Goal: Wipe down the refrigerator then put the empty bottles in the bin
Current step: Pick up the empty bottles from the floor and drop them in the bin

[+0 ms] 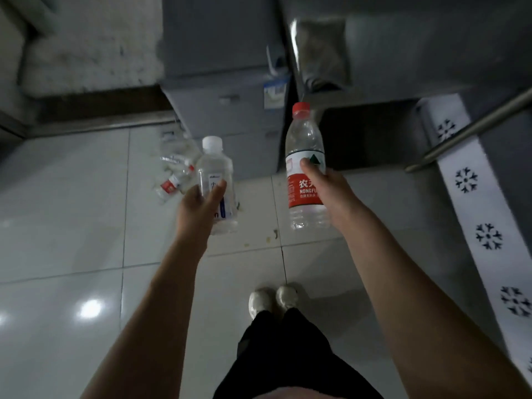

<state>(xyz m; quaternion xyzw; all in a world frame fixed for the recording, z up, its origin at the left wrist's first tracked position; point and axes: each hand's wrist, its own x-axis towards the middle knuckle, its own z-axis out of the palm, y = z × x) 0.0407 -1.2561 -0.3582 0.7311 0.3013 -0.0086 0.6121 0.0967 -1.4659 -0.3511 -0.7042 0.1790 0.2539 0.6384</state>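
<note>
grey metal refrigerator [227,116] stands ahead. in front of it i see my left hand [198,205] curled round a short clear plastic bottle [214,168] with a white cap, and my right hand [325,185] clamped on a taller clear plastic bottle [305,139] with a red cap and red label. crushed clear bottles [175,171] lie at its left foot.

Dim, greyish picture, motion-blurred toward twelve o'clock, with overhead-light glare spots on the glossy floor tiles [57,226] at eight o'clock and wide-angle bending at the edges.

Glossy pale tiled floor [72,226], thin grout lines, bright light reflections [90,308] (lower left). Rough whitish wall [86,47] at upper left, dark baseboard [100,102] beneath. White strip [475,203] with black snowflake marks along right side.
</note>
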